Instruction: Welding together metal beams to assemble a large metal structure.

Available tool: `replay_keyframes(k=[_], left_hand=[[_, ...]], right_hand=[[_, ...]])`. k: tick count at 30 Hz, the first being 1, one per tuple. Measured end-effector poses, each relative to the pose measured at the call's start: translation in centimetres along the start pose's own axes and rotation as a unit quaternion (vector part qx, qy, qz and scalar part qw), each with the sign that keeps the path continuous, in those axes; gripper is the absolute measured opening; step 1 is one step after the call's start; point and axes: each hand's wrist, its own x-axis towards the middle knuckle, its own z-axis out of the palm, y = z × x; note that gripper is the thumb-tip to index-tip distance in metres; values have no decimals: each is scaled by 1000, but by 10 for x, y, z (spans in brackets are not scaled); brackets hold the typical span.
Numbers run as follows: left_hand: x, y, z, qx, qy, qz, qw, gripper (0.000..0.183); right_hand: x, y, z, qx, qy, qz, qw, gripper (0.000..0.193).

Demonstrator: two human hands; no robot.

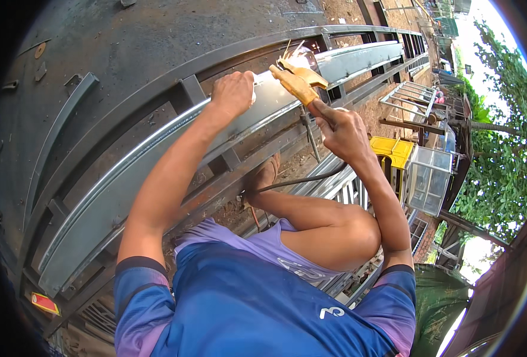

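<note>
One dark frame [192, 90] bears one channel [108, 193]; right grip [343, 134] holds one yellow clamp [296, 86].

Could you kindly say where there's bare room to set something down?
The grey metal panel is bare from the left forearm to its lower-left end; dark floor lies mostly open between curved metal strip and metal frame. Crowded: around the right hand and sparking yellow tool.
</note>
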Motion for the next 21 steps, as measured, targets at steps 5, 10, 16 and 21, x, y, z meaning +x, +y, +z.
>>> replay_keyframes(k=[5,10,16,21], left_hand=[[2,-6,5,-2,10,-3,1000,22],[4,-11,9,-4,4,-5,1000,24],[8,-15,8,-77,-6,-25,997,28],[9,-16,1,-70,-19,-35,997,30]], right_hand=[[1,0,0,-30,4,-17,999,36],[2,16,5,42,16,34,998,36],[0,20,-1,112,89,61,988,34],[-1,19,-2,91,34,105,990,35]])
